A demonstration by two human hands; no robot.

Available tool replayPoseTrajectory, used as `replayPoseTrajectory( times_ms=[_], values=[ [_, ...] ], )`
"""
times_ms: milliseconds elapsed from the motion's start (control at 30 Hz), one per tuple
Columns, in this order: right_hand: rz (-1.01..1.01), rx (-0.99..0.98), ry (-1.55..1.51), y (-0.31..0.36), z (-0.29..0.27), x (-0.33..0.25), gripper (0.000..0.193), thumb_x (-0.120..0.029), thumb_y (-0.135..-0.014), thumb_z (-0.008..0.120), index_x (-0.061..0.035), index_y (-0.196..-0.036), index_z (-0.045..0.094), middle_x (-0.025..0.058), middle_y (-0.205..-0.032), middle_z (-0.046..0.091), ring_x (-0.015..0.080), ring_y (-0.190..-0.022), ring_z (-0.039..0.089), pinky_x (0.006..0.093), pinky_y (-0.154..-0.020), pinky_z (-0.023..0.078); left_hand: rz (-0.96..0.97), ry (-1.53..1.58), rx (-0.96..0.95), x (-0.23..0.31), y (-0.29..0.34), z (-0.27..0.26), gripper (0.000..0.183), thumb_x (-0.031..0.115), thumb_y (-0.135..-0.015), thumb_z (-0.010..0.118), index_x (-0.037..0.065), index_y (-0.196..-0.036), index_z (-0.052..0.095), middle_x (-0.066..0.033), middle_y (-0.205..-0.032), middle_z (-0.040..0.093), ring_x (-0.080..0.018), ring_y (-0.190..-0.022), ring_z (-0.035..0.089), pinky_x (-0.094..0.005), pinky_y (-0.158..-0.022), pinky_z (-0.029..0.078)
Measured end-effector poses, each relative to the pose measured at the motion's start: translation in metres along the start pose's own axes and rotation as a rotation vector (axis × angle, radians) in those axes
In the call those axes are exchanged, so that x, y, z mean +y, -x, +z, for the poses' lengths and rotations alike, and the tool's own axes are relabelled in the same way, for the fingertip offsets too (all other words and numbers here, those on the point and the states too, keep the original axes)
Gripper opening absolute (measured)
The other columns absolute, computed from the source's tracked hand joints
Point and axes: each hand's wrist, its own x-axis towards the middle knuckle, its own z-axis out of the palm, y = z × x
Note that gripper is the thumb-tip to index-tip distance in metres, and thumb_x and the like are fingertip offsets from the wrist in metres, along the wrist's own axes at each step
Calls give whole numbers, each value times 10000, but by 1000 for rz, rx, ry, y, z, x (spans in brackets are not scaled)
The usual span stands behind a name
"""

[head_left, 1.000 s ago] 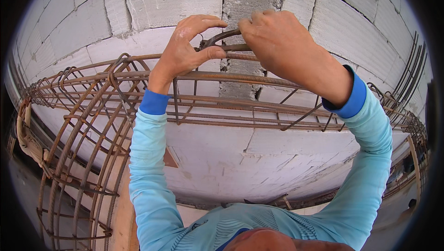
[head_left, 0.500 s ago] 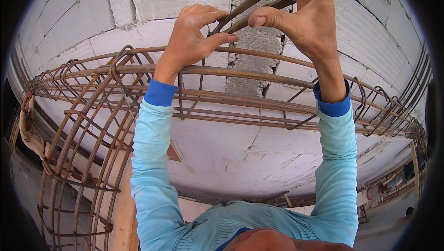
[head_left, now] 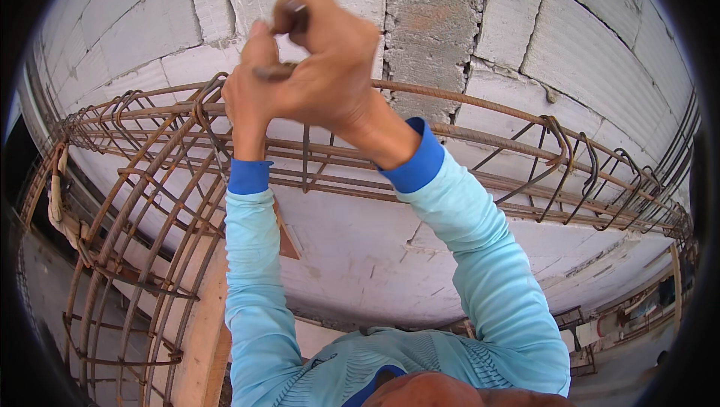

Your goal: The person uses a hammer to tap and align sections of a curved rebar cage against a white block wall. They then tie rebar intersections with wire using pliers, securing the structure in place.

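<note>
Both my hands are raised in front of a pale block wall (head_left: 600,69). My right hand (head_left: 330,69) is closed around a rusty bent steel stirrup (head_left: 289,17); only short bits of the bar show above and beside the fist. My left hand (head_left: 244,96) sits just left of it, partly covered by the right hand, with fingers pinched on the same bar (head_left: 274,72). Both hands hover over the top bars of a long rebar cage (head_left: 480,137) that runs along the wall. My sleeves are light blue with darker blue cuffs.
The rebar cage curves down to the left (head_left: 127,257) with several hoops and long bars. Loose-looking stirrups (head_left: 570,159) hang on the cage at right. A rough mortar column (head_left: 435,24) splits the wall. A wooden board (head_left: 206,332) stands at lower left.
My hands have shifted left and drawn together, with the right hand now crossing over the left. The stirrup, seen as a long bar before, is now mostly hidden in my fists.
</note>
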Motion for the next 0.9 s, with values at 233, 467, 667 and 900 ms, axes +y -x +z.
replayPoseTrajectory(
  times_ms=[233, 467, 667, 900],
  values=[
    [65, 196, -11, -34, -32, 18, 95, -52, -901, 654, -73, -842, 582, -23, -617, 570, 64, -519, 522, 223, -475, 399, 27, -648, -19, 11, 2, -8, 540, 501, -1027, 448, 71, -1081, 770, -230, -988, 727, -419, -974, 673, -509, -841, 515],
    [406, 381, -451, 18, -99, 25, 163, -28, -868, 644, -45, -775, 512, 1, -587, 480, 65, -512, 452, 249, -471, 364, 3, -666, -6, 42, 8, -8, 592, 585, -990, 486, 76, -1042, 784, -224, -920, 736, -427, -925, 691, -483, -809, 521],
    [218, 16, -33, 18, -55, 32, 104, -61, -923, 656, -23, -946, 562, 5, -772, 543, 45, -691, 495, 208, -556, 416, 7, -690, -53, 39, 9, -11, 568, 573, -984, 509, 81, -1021, 790, -219, -904, 734, -419, -909, 698, -485, -808, 530],
    [543, 85, -397, 53, -145, 1, 317, -219, -1110, 402, -51, -1376, 439, 175, -1139, 660, 298, -1176, 646, 454, -1015, 555, 160, -642, -65, 34, 2, -7, 526, 518, -989, 537, 53, -941, 777, -196, -825, 717, -402, -808, 675, -479, -744, 521]
  ],
)
